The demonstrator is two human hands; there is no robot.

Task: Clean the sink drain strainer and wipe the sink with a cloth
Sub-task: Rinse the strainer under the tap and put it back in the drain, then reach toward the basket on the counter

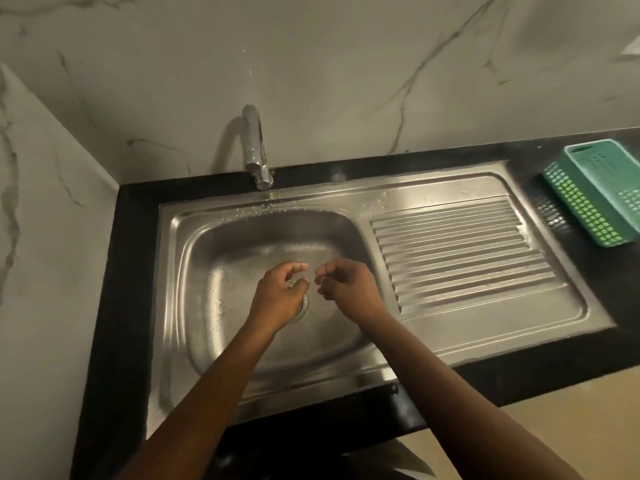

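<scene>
The steel sink (214, 258) has a wet basin. Its drain ring (304, 308) shows only as a sliver beside my left hand (278, 294), which hovers over it and hides the rest. That hand's fingers and thumb curl into a C, and a small shiny glint sits in the palm; I cannot tell if it is the strainer. My right hand (346, 287) is just to the right, fingertips almost facing the left hand's, fingers loosely bent with nothing in them. No cloth is in view.
A chrome tap (255, 147) stands at the back edge of the basin, with droplets below it. The ribbed draining board (460, 251) lies to the right. A green plastic basket (595, 192) sits on the black counter (128, 271) at far right. Marble walls close in behind and on the left.
</scene>
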